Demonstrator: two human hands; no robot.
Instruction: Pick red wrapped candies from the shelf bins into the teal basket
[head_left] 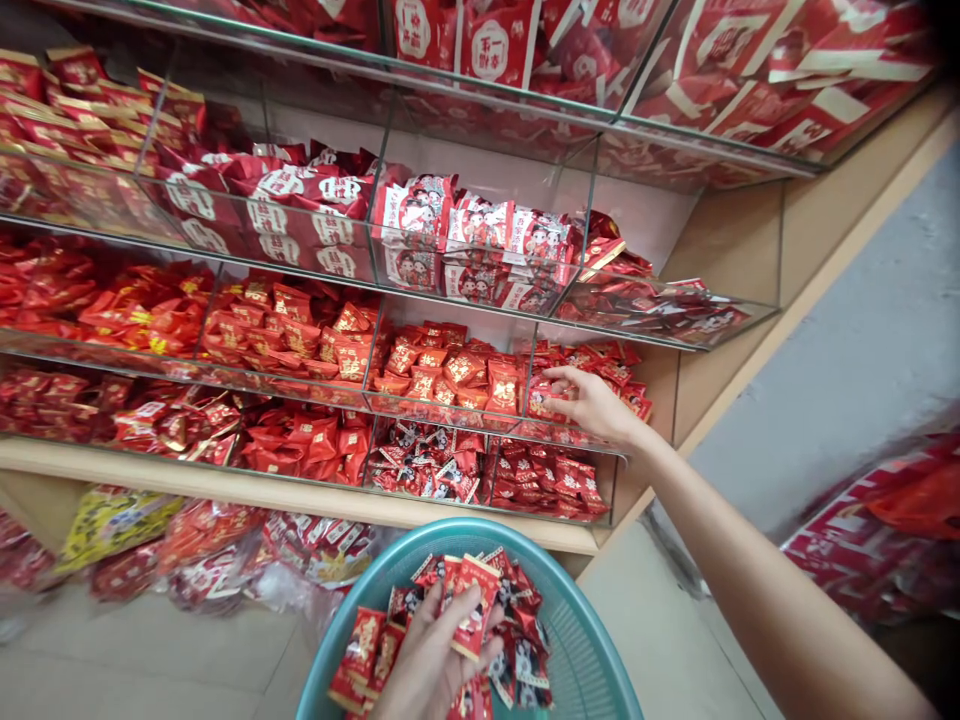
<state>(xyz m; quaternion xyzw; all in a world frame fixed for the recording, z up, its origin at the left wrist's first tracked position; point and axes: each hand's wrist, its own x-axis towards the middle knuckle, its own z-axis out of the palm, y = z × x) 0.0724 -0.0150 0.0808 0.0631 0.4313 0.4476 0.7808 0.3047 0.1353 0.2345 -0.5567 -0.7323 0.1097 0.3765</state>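
Note:
My left hand (446,650) is closed on small red packets (474,605) with gold edges, the thumb pressed across the front one. It is over a teal plastic basket (592,640) that holds more red packets and some black-and-red packets (529,670). My right hand (581,402) reaches into a clear-walled shelf compartment at the right. Its fingers are apart and bent toward the red packets (619,370) there. Whether a fingertip touches a packet I cannot make out.
Tiered shelves with clear dividers hold red packets of several kinds, among them white-and-red ones (480,225). A wooden side panel (817,270) bounds them at the right. Bagged goods (120,525) lie on the floor under the bottom ledge (300,498). More bags (877,540) stand by the grey wall.

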